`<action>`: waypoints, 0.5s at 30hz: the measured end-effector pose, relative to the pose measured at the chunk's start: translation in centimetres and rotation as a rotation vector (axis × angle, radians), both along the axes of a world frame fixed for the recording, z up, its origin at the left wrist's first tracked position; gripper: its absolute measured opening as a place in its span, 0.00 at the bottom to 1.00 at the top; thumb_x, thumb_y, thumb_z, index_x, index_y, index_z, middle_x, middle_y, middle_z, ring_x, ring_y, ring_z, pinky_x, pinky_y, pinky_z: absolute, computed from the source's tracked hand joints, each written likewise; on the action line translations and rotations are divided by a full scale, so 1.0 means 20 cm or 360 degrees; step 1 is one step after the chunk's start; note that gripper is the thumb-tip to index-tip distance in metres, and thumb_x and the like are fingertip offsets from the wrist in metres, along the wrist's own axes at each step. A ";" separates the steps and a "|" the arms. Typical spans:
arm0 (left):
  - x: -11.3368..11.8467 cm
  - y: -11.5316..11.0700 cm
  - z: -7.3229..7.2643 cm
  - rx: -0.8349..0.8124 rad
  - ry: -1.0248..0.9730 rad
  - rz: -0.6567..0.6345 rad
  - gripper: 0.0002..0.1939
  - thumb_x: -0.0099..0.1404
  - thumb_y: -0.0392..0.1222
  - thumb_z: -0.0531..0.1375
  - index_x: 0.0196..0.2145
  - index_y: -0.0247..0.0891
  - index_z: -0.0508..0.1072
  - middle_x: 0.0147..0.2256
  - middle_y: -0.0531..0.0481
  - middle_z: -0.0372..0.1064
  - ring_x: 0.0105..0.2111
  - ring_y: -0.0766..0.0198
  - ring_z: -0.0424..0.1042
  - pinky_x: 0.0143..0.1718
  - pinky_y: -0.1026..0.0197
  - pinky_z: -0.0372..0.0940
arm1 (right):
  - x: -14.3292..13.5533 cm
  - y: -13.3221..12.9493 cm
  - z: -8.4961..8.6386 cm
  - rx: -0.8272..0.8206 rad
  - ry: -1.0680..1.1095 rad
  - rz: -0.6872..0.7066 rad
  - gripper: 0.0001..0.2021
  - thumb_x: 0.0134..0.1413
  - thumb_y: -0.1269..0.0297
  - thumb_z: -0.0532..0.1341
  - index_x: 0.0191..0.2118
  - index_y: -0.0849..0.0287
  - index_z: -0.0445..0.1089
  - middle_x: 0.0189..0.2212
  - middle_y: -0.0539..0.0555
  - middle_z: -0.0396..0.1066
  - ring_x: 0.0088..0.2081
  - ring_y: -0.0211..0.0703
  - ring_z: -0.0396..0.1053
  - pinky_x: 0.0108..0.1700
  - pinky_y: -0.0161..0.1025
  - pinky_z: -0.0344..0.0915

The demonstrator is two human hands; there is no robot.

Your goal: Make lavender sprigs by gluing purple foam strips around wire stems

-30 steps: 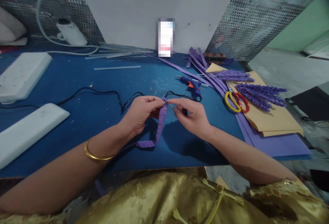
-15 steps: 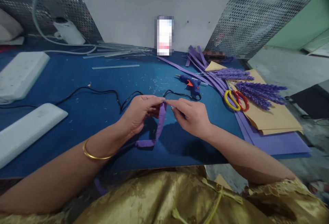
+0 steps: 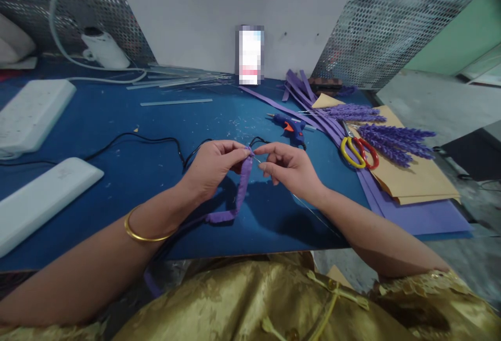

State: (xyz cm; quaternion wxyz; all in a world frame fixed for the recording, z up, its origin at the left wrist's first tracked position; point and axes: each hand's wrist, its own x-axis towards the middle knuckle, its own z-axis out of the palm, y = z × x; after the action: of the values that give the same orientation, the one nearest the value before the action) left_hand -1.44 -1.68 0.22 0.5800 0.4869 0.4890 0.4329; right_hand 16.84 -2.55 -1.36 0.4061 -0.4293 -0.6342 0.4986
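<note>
A long purple strip (image 3: pixel 243 184) hangs from the fingertips of my left hand (image 3: pixel 207 169), which pinches its upper end above the table. The strip bends near the table's front and runs left under my forearm. A thin wire (image 3: pixel 313 212) passes from the pinched end through my right hand (image 3: pixel 293 170) and slants down to the right. The thumb and curled fingers of my right hand are closed on it, while the index finger reaches toward the strip's top end.
A blue glue gun (image 3: pixel 291 128) lies behind my right hand. Scissors (image 3: pixel 358 153), purple flower sprigs (image 3: pixel 395 140) and brown paper (image 3: pixel 418 179) are at the right. White power strips (image 3: pixel 50 195) sit left; a phone (image 3: pixel 250 55) stands at the back.
My right hand's index finger has lifted and its fingers have shifted slightly. The thin wire now shows between the hands and below my right wrist. The strip has barely moved.
</note>
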 end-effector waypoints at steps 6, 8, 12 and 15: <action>-0.01 0.01 -0.01 0.0102 0.0088 -0.0012 0.12 0.51 0.48 0.71 0.26 0.36 0.79 0.23 0.52 0.70 0.24 0.66 0.66 0.29 0.63 0.63 | -0.01 0.01 0.02 -0.0180 0.0154 -0.0058 0.09 0.48 0.64 0.68 0.37 0.59 0.76 0.18 0.45 0.68 0.18 0.33 0.61 0.21 0.33 0.59; -0.02 0.01 -0.02 0.0139 0.0129 -0.0031 0.12 0.53 0.48 0.70 0.26 0.36 0.78 0.23 0.52 0.70 0.24 0.67 0.66 0.29 0.63 0.63 | -0.01 0.01 0.03 -0.0200 0.0169 -0.0078 0.09 0.47 0.65 0.68 0.36 0.59 0.77 0.18 0.45 0.68 0.18 0.32 0.61 0.21 0.33 0.59; -0.02 0.00 -0.01 0.0239 0.0247 -0.0054 0.12 0.56 0.48 0.68 0.25 0.36 0.77 0.22 0.52 0.69 0.24 0.66 0.65 0.29 0.64 0.63 | -0.01 0.00 0.02 -0.0219 0.0196 -0.0111 0.08 0.46 0.65 0.68 0.35 0.59 0.78 0.18 0.45 0.68 0.18 0.32 0.61 0.21 0.32 0.59; -0.02 0.00 -0.01 0.0274 0.0290 -0.0055 0.12 0.56 0.48 0.68 0.25 0.36 0.77 0.22 0.52 0.69 0.24 0.66 0.66 0.29 0.63 0.63 | -0.01 0.01 0.01 -0.0274 0.0265 -0.0098 0.08 0.44 0.66 0.69 0.34 0.59 0.79 0.19 0.46 0.70 0.19 0.32 0.62 0.21 0.32 0.59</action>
State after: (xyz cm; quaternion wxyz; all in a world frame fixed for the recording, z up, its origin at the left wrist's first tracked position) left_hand -1.78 -1.64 0.10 0.4965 0.5805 0.4923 0.4173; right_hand 16.59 -2.41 -1.09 0.4342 -0.4390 -0.5397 0.5723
